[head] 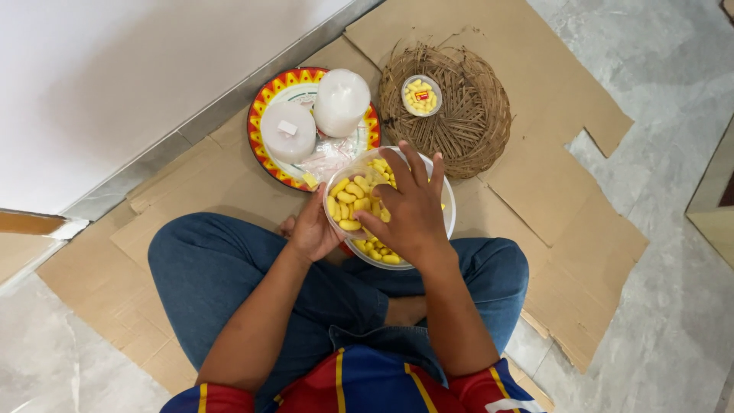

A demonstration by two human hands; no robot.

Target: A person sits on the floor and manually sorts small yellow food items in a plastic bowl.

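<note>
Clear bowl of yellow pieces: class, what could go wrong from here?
1. The bowl rests on the lap, steadied only by the left hand; it may tip.
2. The right hand digs inside; yellow pieces could spill onto the cardboard.

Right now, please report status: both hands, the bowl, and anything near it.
Left hand steadies clear bowl at its side. Right hand inside, fingers spread over yellow pieces. Patterned plate with two white stacks and woven mat close behind.
</note>
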